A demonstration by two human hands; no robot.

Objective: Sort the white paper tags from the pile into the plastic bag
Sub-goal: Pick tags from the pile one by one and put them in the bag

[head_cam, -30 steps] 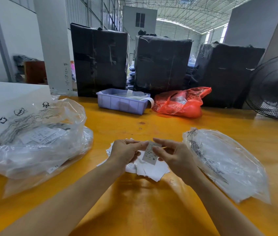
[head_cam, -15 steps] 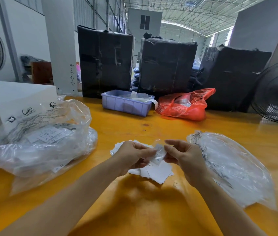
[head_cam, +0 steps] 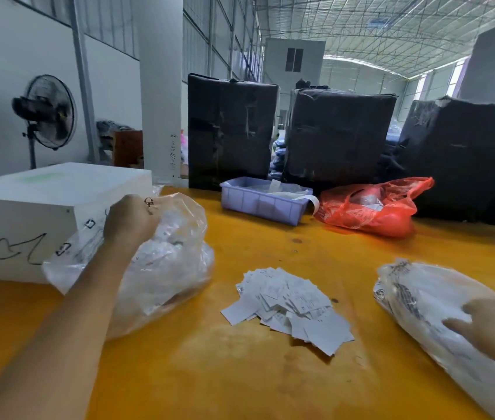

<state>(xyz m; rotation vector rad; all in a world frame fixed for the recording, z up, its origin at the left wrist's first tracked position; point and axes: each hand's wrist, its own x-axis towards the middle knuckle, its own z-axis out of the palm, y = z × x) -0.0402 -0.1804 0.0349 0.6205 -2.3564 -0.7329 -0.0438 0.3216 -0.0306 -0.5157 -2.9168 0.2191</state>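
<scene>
Left hand [head_cam: 131, 219] is at the top of the left plastic bag [head_cam: 161, 268]; its grip cannot be determined. Right hand [head_cam: 492, 325] rests with fingers extended on the right bag [head_cam: 422, 301]. Tag pile [head_cam: 288, 304] lies on the bench [head_cam: 240, 374] between them.

Left hand [head_cam: 131, 219] buries its fingertips in the clear plastic bag [head_cam: 161, 268], so what it grips can't be told. Right hand [head_cam: 492, 328] runs off the right edge, fingers blurred. Print on the paper tags [head_cam: 288, 304] is too small to read.
</scene>
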